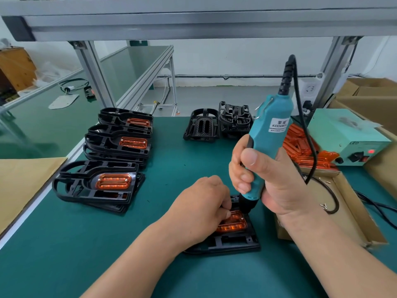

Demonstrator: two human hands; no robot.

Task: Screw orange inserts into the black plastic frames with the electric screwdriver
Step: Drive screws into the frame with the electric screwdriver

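A black plastic frame (234, 244) lies on the green mat near the front, with an orange insert (233, 225) seated in it. My left hand (199, 209) rests on the frame, its curled fingers pinching at the insert's near end; what the fingertips hold is hidden. My right hand (270, 179) grips the teal electric screwdriver (268, 136) upright, its black tip down on the insert's upper right corner.
Stacks of frames fitted with inserts (111, 183) (120, 138) stand at the left. Bare black frames (217, 123) sit at the back. Loose orange inserts (305, 147) pile by the teal power supply (348, 136). A cardboard box (335, 214) with small screws lies right.
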